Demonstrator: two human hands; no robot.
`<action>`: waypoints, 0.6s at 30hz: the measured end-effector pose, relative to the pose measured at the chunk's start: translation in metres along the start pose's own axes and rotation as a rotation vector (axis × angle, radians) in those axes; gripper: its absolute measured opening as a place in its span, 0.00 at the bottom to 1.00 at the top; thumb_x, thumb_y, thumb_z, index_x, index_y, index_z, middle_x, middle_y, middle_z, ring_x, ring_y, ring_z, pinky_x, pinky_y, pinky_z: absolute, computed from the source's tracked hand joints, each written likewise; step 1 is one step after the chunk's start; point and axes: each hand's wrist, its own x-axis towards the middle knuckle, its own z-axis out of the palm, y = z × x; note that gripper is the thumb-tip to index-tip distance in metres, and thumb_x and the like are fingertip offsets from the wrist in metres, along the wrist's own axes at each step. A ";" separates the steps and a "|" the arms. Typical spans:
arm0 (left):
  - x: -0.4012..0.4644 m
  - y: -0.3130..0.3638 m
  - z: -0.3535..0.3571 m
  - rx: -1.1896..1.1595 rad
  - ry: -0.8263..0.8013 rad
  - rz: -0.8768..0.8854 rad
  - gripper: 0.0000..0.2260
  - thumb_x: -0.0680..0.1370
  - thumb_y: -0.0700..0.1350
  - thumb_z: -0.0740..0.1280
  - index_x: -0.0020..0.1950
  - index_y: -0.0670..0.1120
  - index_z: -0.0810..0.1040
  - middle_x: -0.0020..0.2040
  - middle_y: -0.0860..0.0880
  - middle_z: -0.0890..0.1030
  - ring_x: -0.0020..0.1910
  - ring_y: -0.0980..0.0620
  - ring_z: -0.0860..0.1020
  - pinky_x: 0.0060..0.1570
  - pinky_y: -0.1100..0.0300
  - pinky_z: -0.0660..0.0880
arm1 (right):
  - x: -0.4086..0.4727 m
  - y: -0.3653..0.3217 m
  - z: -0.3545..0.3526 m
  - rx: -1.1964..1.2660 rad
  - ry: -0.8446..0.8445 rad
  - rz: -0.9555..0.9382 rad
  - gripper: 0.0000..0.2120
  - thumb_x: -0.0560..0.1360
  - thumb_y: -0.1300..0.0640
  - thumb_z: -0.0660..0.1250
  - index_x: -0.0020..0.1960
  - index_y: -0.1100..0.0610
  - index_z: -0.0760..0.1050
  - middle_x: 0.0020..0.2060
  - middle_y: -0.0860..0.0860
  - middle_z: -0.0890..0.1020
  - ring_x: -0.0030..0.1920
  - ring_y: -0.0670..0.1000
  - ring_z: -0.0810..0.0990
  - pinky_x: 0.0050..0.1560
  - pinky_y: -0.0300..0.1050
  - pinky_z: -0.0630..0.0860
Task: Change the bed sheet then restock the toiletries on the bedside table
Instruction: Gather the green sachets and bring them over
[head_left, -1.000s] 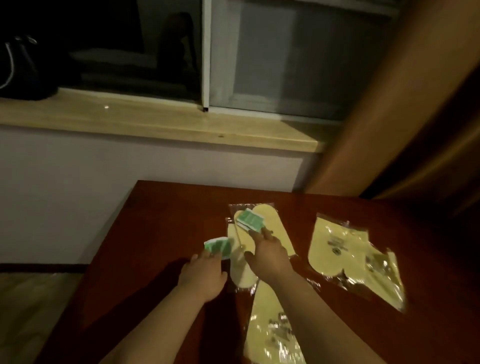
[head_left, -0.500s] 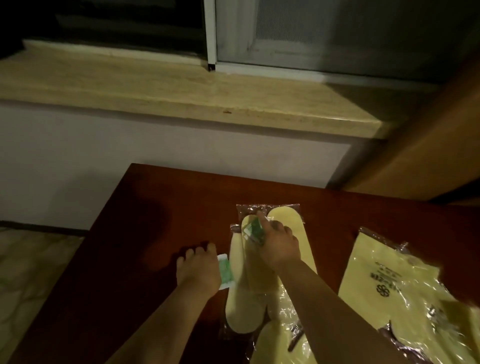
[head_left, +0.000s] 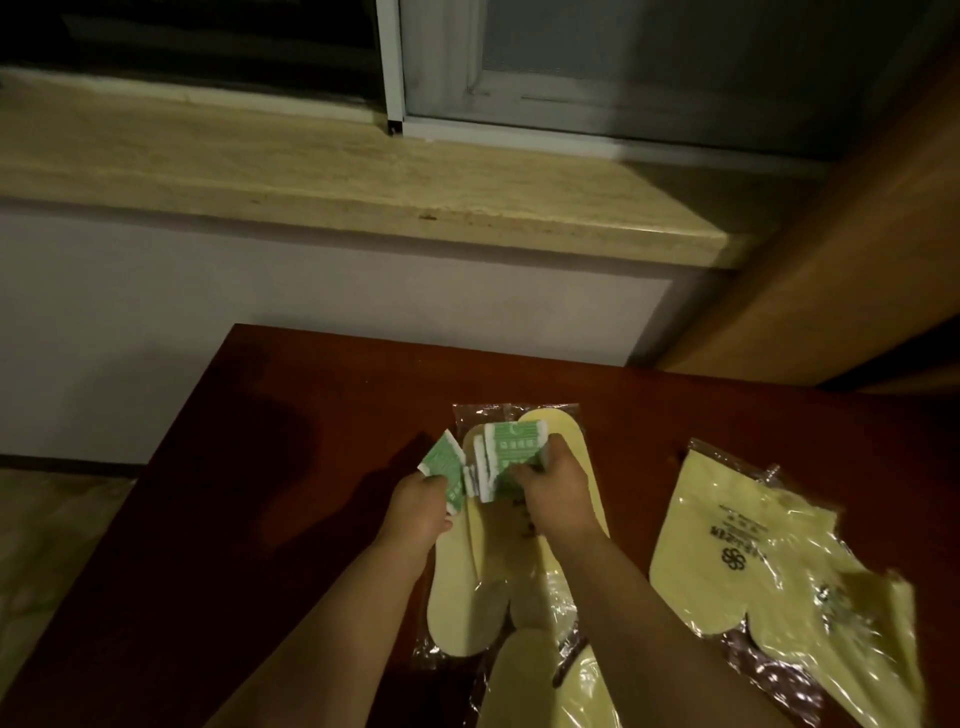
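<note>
On the dark red bedside table (head_left: 291, 467) lie packs of pale yellow disposable slippers in clear wrap. One pack (head_left: 462, 587) is under my hands, another (head_left: 737, 561) lies to the right, and a third (head_left: 540, 675) pokes in at the bottom edge. My left hand (head_left: 415, 512) grips a small green-and-white toiletry packet (head_left: 444, 465). My right hand (head_left: 553, 491) grips a bunch of the same green-and-white packets (head_left: 511, 457), held upright above the middle slipper pack. The two hands are close together, the packets nearly touching.
A beige stone window sill (head_left: 363, 171) runs across behind the table, with a window frame (head_left: 389, 62) above it. A brown wooden panel (head_left: 857, 260) rises at the right. Pale patterned floor (head_left: 47, 545) shows at the left of the table.
Both hands have lifted their green packets off the table and slipper pack and brought them together. The right hand's packets now show as a bunch, standing upright.
</note>
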 end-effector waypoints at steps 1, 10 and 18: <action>-0.002 -0.001 0.001 -0.035 -0.004 -0.010 0.14 0.81 0.38 0.58 0.65 0.36 0.72 0.60 0.35 0.76 0.48 0.42 0.78 0.39 0.58 0.73 | -0.004 -0.002 0.000 0.093 -0.031 0.003 0.09 0.77 0.64 0.63 0.53 0.53 0.70 0.51 0.49 0.79 0.52 0.50 0.78 0.48 0.43 0.77; -0.053 0.007 -0.019 -0.545 -0.425 0.079 0.14 0.82 0.49 0.57 0.63 0.44 0.74 0.57 0.40 0.80 0.57 0.42 0.79 0.54 0.48 0.76 | -0.058 -0.024 -0.005 0.251 -0.109 -0.017 0.10 0.78 0.65 0.61 0.52 0.52 0.75 0.46 0.48 0.82 0.44 0.46 0.80 0.32 0.33 0.72; -0.111 -0.013 -0.060 -0.406 -0.509 0.254 0.10 0.79 0.34 0.60 0.57 0.45 0.75 0.50 0.43 0.81 0.47 0.46 0.80 0.45 0.54 0.78 | -0.151 -0.035 0.005 0.227 0.177 -0.043 0.10 0.77 0.64 0.62 0.57 0.56 0.76 0.47 0.52 0.83 0.43 0.51 0.82 0.41 0.45 0.77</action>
